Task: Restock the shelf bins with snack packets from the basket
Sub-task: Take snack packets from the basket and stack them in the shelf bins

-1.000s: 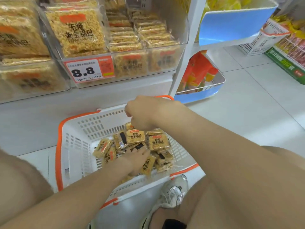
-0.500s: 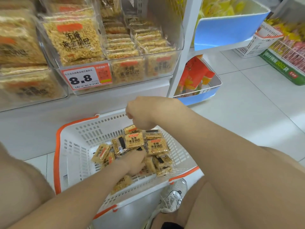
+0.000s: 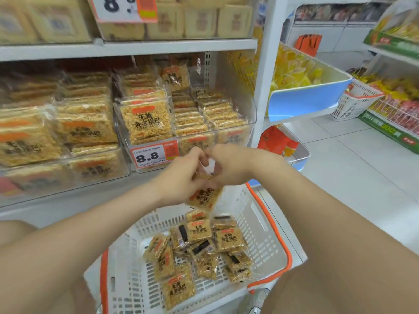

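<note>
- White, orange-rimmed basket (image 3: 255, 214): loose snack packets (image 3: 199, 248) piled from its middle to the near edge.
- Above its far edge, the left hand (image 3: 181, 175) and right hand (image 3: 229, 166) meet, fingers curled, gripping a held packet (image 3: 204, 198).
- Beyond, a clear shelf bin (image 3: 247, 130) holds rows of matching packets.

Left hand (image 3: 180, 177) and right hand (image 3: 231, 166) meet above white basket (image 3: 260, 225), both pinching snack packet (image 3: 204, 198). Loose packets (image 3: 224, 240) lie in basket. Far: clear shelf bin (image 3: 247, 123), 8.8 price tag (image 3: 148, 156).
</note>
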`<state>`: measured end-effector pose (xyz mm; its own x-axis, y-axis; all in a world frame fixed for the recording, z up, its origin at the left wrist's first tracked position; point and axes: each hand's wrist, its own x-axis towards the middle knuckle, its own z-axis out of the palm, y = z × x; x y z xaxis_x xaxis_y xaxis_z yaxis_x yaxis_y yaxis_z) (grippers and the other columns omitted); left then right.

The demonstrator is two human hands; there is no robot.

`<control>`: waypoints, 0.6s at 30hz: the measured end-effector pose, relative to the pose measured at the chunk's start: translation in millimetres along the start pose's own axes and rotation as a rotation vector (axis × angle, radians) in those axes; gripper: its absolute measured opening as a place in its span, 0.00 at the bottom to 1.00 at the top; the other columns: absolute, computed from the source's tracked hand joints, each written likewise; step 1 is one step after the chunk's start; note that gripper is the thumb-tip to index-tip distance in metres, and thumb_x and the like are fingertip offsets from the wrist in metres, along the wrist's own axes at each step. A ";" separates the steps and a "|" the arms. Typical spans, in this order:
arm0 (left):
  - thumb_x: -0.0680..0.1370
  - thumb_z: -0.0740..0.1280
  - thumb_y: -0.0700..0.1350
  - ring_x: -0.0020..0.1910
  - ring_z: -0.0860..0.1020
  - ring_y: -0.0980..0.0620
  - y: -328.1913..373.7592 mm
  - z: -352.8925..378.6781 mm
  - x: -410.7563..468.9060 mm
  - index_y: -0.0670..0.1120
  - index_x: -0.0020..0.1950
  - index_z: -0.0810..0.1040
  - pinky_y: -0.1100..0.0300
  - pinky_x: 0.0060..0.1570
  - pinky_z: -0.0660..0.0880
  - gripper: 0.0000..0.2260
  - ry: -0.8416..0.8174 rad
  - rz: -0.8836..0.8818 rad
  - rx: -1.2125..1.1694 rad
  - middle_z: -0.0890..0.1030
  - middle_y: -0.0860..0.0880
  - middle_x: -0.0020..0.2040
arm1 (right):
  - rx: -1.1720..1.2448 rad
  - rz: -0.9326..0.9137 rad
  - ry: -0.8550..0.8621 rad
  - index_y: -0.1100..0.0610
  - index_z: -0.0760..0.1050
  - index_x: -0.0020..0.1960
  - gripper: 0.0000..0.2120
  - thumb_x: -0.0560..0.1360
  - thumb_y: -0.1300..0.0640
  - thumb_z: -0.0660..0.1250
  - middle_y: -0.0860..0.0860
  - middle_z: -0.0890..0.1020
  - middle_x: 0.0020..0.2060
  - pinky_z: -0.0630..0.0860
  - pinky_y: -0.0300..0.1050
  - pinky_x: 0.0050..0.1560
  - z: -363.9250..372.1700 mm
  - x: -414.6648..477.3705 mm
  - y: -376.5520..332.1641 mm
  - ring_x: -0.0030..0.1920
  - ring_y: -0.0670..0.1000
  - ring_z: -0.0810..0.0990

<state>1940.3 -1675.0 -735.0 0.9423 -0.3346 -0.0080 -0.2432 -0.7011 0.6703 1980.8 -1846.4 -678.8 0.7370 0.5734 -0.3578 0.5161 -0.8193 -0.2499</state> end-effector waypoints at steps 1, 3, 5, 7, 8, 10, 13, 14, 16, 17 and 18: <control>0.77 0.77 0.53 0.39 0.79 0.60 5.0 -13.3 -2.3 0.51 0.60 0.68 0.61 0.36 0.72 0.21 0.045 0.003 0.016 0.80 0.53 0.48 | 0.064 -0.025 0.056 0.56 0.73 0.66 0.23 0.75 0.52 0.77 0.53 0.84 0.50 0.82 0.55 0.53 -6.0 -2.6 -2.5 0.49 0.55 0.83; 0.76 0.79 0.52 0.41 0.80 0.59 13.4 -38.6 -3.9 0.53 0.60 0.69 0.59 0.40 0.75 0.22 0.135 -0.004 -0.015 0.82 0.53 0.48 | 0.169 -0.040 0.173 0.57 0.78 0.63 0.20 0.74 0.56 0.79 0.55 0.86 0.44 0.82 0.57 0.51 -15.3 -2.6 -5.5 0.45 0.55 0.84; 0.77 0.78 0.52 0.45 0.82 0.58 20.9 -62.4 -4.1 0.54 0.62 0.72 0.58 0.46 0.79 0.20 0.219 -0.008 -0.037 0.82 0.55 0.51 | 0.339 -0.029 0.242 0.59 0.81 0.57 0.13 0.74 0.59 0.78 0.57 0.86 0.41 0.84 0.61 0.49 -23.4 -1.5 -7.0 0.42 0.57 0.86; 0.80 0.74 0.52 0.46 0.84 0.59 24.9 -82.9 -2.5 0.54 0.63 0.74 0.56 0.49 0.81 0.14 0.288 0.035 -0.029 0.81 0.57 0.55 | 0.570 -0.017 0.281 0.61 0.80 0.57 0.10 0.76 0.63 0.75 0.59 0.87 0.42 0.85 0.61 0.50 -30.3 -1.0 -9.3 0.43 0.57 0.87; 0.83 0.70 0.50 0.46 0.84 0.58 26.7 -91.6 -2.0 0.54 0.62 0.76 0.55 0.49 0.82 0.09 0.327 0.062 -0.027 0.81 0.57 0.55 | 0.671 -0.007 0.299 0.61 0.79 0.57 0.10 0.77 0.64 0.74 0.58 0.86 0.42 0.85 0.60 0.51 -32.9 -0.8 -10.8 0.42 0.55 0.87; 0.86 0.63 0.45 0.47 0.83 0.57 26.1 -106.0 -0.3 0.53 0.60 0.79 0.57 0.50 0.80 0.07 0.446 0.094 0.063 0.82 0.56 0.52 | 0.807 0.016 0.336 0.61 0.78 0.57 0.09 0.79 0.65 0.73 0.56 0.83 0.40 0.85 0.58 0.53 -36.9 1.0 -13.7 0.41 0.52 0.84; 0.84 0.59 0.35 0.55 0.80 0.54 16.4 -118.2 4.1 0.49 0.58 0.82 0.55 0.59 0.78 0.14 0.623 0.096 0.203 0.83 0.53 0.54 | 0.930 0.083 0.431 0.58 0.80 0.58 0.08 0.80 0.64 0.71 0.54 0.83 0.45 0.85 0.59 0.55 -42.6 11.1 -8.5 0.48 0.54 0.86; 0.82 0.60 0.34 0.58 0.80 0.52 11.4 -119.6 5.7 0.48 0.59 0.82 0.52 0.62 0.77 0.15 0.652 0.086 0.241 0.82 0.52 0.57 | 0.953 0.117 0.483 0.56 0.81 0.58 0.08 0.80 0.63 0.71 0.54 0.85 0.48 0.85 0.58 0.55 -45.2 15.2 -5.5 0.51 0.55 0.87; 0.80 0.61 0.36 0.63 0.77 0.48 0.5 -117.9 10.6 0.46 0.63 0.80 0.45 0.67 0.74 0.15 0.685 0.064 0.349 0.80 0.49 0.62 | 1.013 0.194 0.609 0.54 0.81 0.55 0.05 0.81 0.61 0.69 0.54 0.85 0.50 0.84 0.55 0.55 -50.2 23.9 0.1 0.53 0.55 0.86; 0.80 0.61 0.38 0.64 0.76 0.46 -3.5 -116.1 13.7 0.45 0.65 0.79 0.43 0.68 0.73 0.15 0.691 0.054 0.411 0.79 0.47 0.63 | 1.053 0.239 0.680 0.55 0.80 0.54 0.04 0.81 0.61 0.68 0.52 0.84 0.48 0.82 0.51 0.52 -52.1 29.0 3.1 0.50 0.52 0.84; 0.81 0.62 0.41 0.65 0.75 0.45 -5.5 -114.7 16.4 0.44 0.67 0.77 0.43 0.69 0.72 0.15 0.687 0.042 0.463 0.78 0.47 0.65 | 1.085 0.287 0.758 0.55 0.78 0.52 0.02 0.81 0.61 0.67 0.51 0.81 0.45 0.79 0.49 0.51 -53.1 36.2 6.4 0.46 0.51 0.81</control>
<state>1983.4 -1604.4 -653.7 0.8243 -0.0127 0.5660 -0.2101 -0.9352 0.2850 2033.9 -1830.8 -645.6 0.9986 -0.0458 -0.0250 -0.0374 -0.2942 -0.9550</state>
